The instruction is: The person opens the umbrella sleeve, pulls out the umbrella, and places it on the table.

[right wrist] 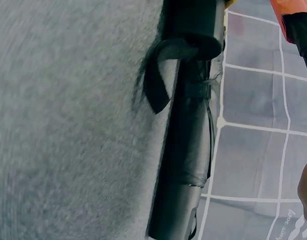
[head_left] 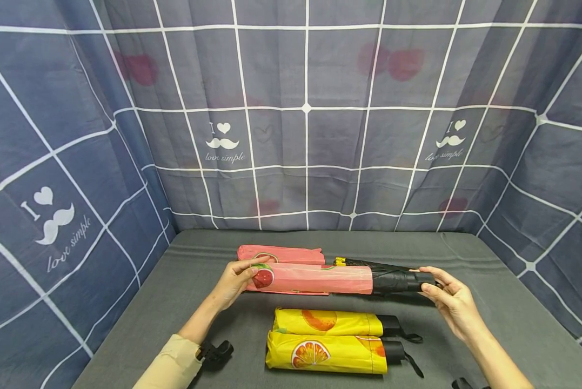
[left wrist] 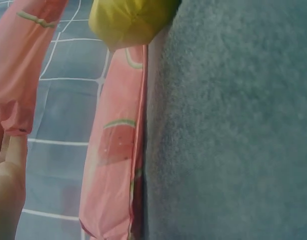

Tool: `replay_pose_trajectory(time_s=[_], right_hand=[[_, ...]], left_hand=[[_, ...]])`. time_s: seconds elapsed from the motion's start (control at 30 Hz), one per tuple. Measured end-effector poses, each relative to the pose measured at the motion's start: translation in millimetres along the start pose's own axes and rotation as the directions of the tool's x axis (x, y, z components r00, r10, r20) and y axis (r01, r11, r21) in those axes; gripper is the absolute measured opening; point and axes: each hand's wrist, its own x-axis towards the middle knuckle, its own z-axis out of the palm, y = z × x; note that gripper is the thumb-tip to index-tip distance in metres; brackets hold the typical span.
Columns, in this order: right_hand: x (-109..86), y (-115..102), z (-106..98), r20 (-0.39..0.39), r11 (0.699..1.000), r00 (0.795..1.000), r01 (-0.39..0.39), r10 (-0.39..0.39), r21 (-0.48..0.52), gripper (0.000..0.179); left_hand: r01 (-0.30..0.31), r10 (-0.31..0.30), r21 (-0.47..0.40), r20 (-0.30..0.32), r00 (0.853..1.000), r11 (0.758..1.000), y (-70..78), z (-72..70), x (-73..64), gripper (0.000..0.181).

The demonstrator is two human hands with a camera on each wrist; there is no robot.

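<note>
My left hand (head_left: 233,283) pinches the left end of a pink watermelon-print umbrella cover (head_left: 320,279), held level above the grey surface. From its right end sticks out a black folded umbrella (head_left: 395,281), whose far end my right hand (head_left: 453,302) holds between thumb and fingers. Behind lie another pink cover (left wrist: 111,145) and a black folded umbrella (right wrist: 178,130), partly hidden by the held one in the head view. Two yellow citrus-print covered umbrellas (head_left: 329,354) lie side by side in front, black handles and wrist straps to the right.
Grey cloth (head_left: 213,243) covers the work surface. A blue curtain (head_left: 281,189) with white grid lines rises at the back and both sides. A black wrist-camera mount (head_left: 216,351) sits at the left wrist.
</note>
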Motion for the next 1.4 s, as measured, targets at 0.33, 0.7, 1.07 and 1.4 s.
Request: replay_pose_trajectory(time_s=[0.33, 0.7, 1.07, 1.4], right_hand=[[-1.7, 2.5, -6.2, -0.018, 1.000, 1.000, -0.009, 0.010, 0.019, 0.040], [-7.4, -1.4, -14.4, -0.026, 0.998, 1.000, 0.000, 0.001, 0.067, 0.043], [-13.9, -5.1, -22.3, -0.042, 0.999, 0.999, 0.016, -0.014, 0.048, 0.046], [-19.7, -5.9, -27.9, -0.067, 0.999, 0.998, 0.012, -0.009, 0.045, 0.046]], left_hand=[[0.052, -0.042, 0.118, -0.091, 0.995, 0.992, 1.1, -1.5, -2.2, 0.032], [0.080, -0.061, 0.148, -0.129, 0.990, 0.986, 6.4, -7.7, -7.2, 0.028], [0.027, -0.018, 0.076, -0.112, 0.994, 0.997, 4.1, -21.0, -18.2, 0.036], [0.042, -0.018, 0.117, -0.200, 0.980, 0.992, 4.7, -29.9, -28.0, 0.035]])
